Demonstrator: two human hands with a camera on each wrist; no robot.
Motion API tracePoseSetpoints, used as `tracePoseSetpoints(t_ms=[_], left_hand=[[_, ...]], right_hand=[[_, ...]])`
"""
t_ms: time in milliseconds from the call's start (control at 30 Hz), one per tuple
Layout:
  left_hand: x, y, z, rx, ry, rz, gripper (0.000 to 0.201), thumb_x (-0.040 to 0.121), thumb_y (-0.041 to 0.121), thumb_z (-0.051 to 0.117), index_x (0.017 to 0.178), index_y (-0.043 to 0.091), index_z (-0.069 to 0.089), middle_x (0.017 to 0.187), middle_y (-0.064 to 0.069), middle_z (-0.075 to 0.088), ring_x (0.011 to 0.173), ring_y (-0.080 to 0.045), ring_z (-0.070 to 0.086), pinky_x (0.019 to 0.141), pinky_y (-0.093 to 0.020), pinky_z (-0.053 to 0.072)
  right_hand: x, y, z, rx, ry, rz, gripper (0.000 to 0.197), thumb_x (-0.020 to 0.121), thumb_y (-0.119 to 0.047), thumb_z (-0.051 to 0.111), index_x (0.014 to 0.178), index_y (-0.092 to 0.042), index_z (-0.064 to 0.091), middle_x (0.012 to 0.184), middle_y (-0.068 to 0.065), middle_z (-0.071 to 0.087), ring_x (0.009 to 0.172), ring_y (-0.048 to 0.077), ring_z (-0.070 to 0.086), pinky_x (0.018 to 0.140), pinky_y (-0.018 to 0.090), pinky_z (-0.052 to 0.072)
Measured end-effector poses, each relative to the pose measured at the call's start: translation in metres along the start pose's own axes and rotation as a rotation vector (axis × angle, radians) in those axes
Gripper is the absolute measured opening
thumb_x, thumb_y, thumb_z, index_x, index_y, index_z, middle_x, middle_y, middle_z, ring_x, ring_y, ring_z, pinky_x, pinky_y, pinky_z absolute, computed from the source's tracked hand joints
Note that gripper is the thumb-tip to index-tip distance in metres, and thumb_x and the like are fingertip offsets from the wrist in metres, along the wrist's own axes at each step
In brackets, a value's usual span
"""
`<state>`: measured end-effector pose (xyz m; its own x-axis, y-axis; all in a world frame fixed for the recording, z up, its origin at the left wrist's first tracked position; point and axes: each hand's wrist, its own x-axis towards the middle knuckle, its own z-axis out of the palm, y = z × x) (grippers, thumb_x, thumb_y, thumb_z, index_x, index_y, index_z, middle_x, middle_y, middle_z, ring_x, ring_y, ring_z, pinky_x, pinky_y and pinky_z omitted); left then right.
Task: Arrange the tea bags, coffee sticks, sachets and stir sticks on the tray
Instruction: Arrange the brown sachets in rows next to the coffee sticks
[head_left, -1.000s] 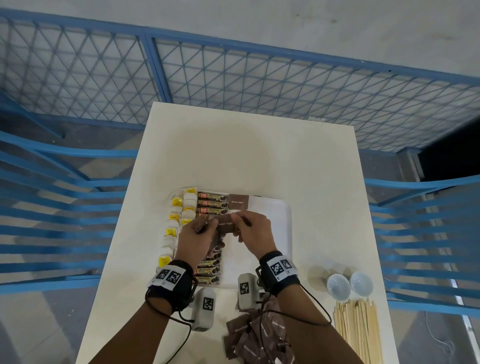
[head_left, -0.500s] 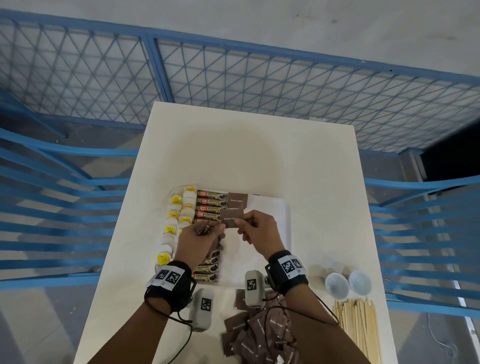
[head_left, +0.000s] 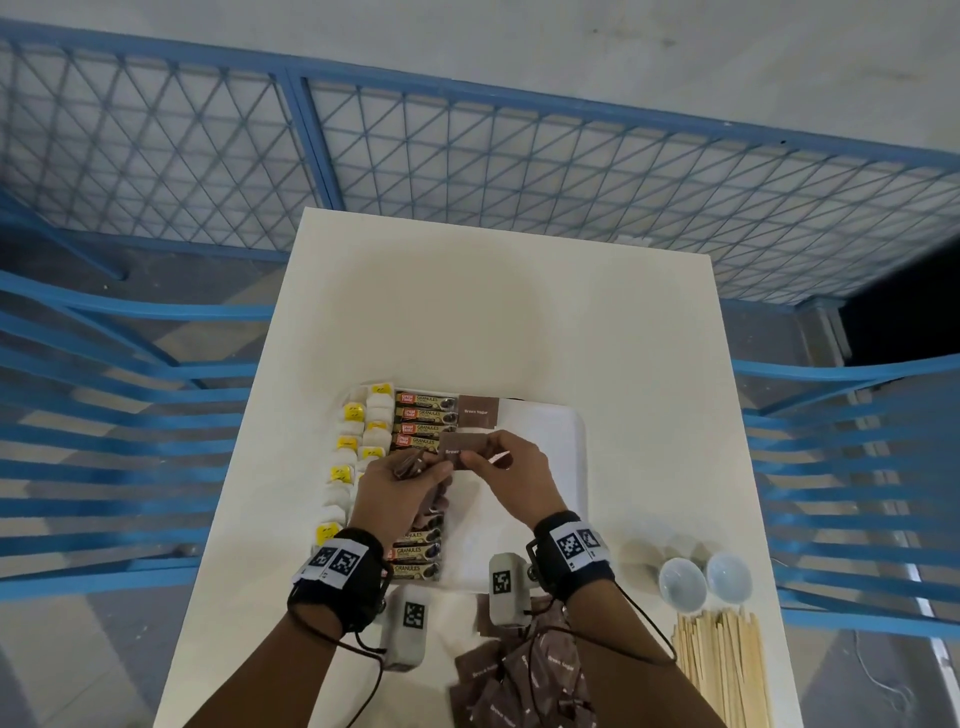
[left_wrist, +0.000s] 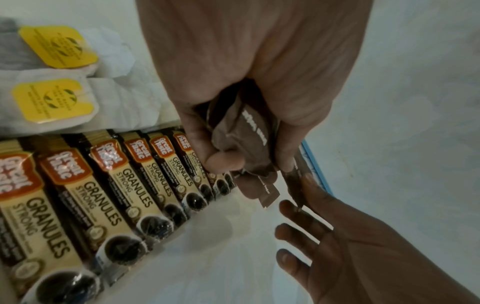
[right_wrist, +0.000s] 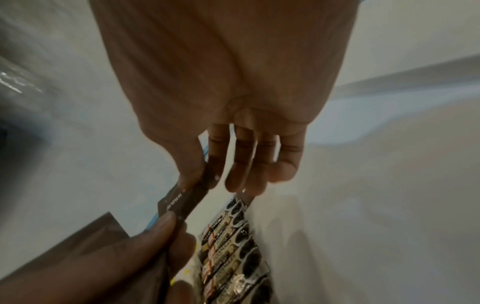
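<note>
While the left hand (head_left: 402, 486) grips a bunch of sachets (left_wrist: 240, 142), the right hand (head_left: 511, 480) pinches one sachet (head_left: 464, 448); beyond it lies one placed sachet (head_left: 479, 412), coffee sticks (head_left: 425, 421) beside.

One tray (head_left: 566, 441); two white cups (head_left: 681, 583); two hands (head_left: 400, 491).

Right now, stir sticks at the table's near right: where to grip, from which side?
Pinch the stir sticks across the bundle's middle, coming from above with the right hand. They lie flat and roughly parallel, long axis running away from the person, so a cross-wise pinch should gather several. The two small white cups stand just beyond their far ends.
</note>
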<state>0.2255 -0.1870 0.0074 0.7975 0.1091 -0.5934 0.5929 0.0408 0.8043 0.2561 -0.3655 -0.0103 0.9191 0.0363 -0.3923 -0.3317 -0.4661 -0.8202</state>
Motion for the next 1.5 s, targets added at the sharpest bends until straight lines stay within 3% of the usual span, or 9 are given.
tracePoseSetpoints(t_ms=[200, 333, 433, 567, 733, 967, 1200, 1333, 1500], left_hand=[[0.014, -0.009, -0.009, 0.020, 0.024, -0.040, 0.012, 0.089, 0.030, 0.080, 0.091, 0.018, 0.079, 0.084, -0.012, 0.079, 0.072, -0.035, 0.075, 0.049, -0.028, 0.048], [0.017, -0.010, -0.015, 0.058, 0.013, -0.084, 0.021, 0.093, 0.031, 0.075, 0.093, 0.010, 0.076, 0.083, -0.016, 0.078, 0.059, -0.023, 0.071, 0.046, -0.026, 0.046], [0.018, -0.013, -0.019, 0.018, -0.004, -0.100, 0.015, 0.095, 0.027, 0.074, 0.095, 0.012, 0.077, 0.087, -0.014, 0.078, 0.068, -0.030, 0.072, 0.049, -0.029, 0.047], [0.017, -0.012, -0.022, 0.023, 0.007, -0.093, 0.014, 0.096, 0.022, 0.072, 0.091, 0.010, 0.077, 0.069, -0.001, 0.073, 0.056, -0.018, 0.067, 0.050, -0.029, 0.047], [0.019, -0.015, -0.024, 0.000, 0.012, -0.114, 0.017, 0.096, 0.022, 0.072, 0.090, 0.006, 0.076, 0.067, -0.002, 0.072, 0.055, -0.018, 0.067, 0.048, -0.027, 0.047], [0.022, -0.015, -0.023, -0.050, 0.002, -0.137, 0.010, 0.097, 0.014, 0.067, 0.099, 0.009, 0.076, 0.088, -0.013, 0.077, 0.063, -0.026, 0.071, 0.050, -0.029, 0.048], [0.019, -0.009, -0.021, -0.132, -0.039, -0.217, 0.023, 0.101, 0.007, 0.052, 0.105, 0.002, 0.074, 0.072, -0.015, 0.069, 0.064, -0.033, 0.068, 0.045, -0.027, 0.047], [0.017, -0.008, -0.018, -0.164, -0.072, -0.218, 0.019, 0.103, 0.006, 0.053, 0.115, -0.002, 0.065, 0.082, -0.026, 0.063, 0.068, -0.038, 0.063, 0.041, -0.028, 0.048], [0.008, 0.000, -0.015, -0.136, -0.126, -0.185, 0.010, 0.101, 0.012, 0.062, 0.103, 0.003, 0.068, 0.077, -0.012, 0.074, 0.057, -0.023, 0.070, 0.047, -0.031, 0.051]], right_hand=[[0.022, 0.000, -0.001, -0.013, 0.024, 0.035, 0.015, 0.086, -0.029, 0.078, 0.077, -0.024, 0.067, 0.076, -0.007, 0.069, 0.069, 0.012, 0.063, 0.065, 0.021, 0.047], [0.040, 0.000, -0.003, -0.088, 0.185, 0.080, 0.042, 0.086, -0.024, 0.079, 0.060, -0.030, 0.046, 0.064, -0.012, 0.052, 0.059, 0.003, 0.045, 0.053, 0.013, 0.034], [0.050, 0.004, 0.002, -0.127, 0.193, 0.088, 0.038, 0.085, -0.023, 0.079, 0.063, -0.031, 0.050, 0.065, -0.014, 0.054, 0.061, 0.001, 0.048, 0.054, 0.010, 0.035], [0.057, 0.008, 0.008, -0.190, 0.213, 0.110, 0.025, 0.084, -0.027, 0.080, 0.072, -0.017, 0.060, 0.071, -0.005, 0.060, 0.066, 0.010, 0.052, 0.056, 0.008, 0.033], [0.059, 0.009, 0.012, -0.154, 0.262, 0.121, 0.021, 0.079, -0.022, 0.084, 0.080, -0.020, 0.063, 0.075, -0.008, 0.062, 0.067, -0.001, 0.053, 0.060, 0.003, 0.039], [0.060, 0.008, 0.013, -0.091, 0.276, 0.176, 0.026, 0.077, -0.025, 0.086, 0.090, -0.022, 0.064, 0.078, -0.006, 0.066, 0.070, 0.003, 0.058, 0.058, 0.004, 0.040], [0.056, 0.011, 0.008, -0.068, 0.293, 0.204, 0.031, 0.079, -0.034, 0.084, 0.099, -0.021, 0.064, 0.083, -0.002, 0.068, 0.074, 0.007, 0.060, 0.059, 0.005, 0.039], [0.046, 0.009, 0.009, -0.046, 0.328, 0.148, 0.017, 0.086, -0.028, 0.078, 0.096, -0.019, 0.067, 0.079, -0.006, 0.067, 0.070, 0.001, 0.059, 0.061, 0.003, 0.039], [0.026, -0.004, 0.021, 0.019, 0.072, -0.029, 0.009, 0.091, -0.028, 0.073, 0.099, -0.023, 0.074, 0.092, -0.010, 0.073, 0.084, 0.000, 0.064, 0.072, 0.012, 0.046]])
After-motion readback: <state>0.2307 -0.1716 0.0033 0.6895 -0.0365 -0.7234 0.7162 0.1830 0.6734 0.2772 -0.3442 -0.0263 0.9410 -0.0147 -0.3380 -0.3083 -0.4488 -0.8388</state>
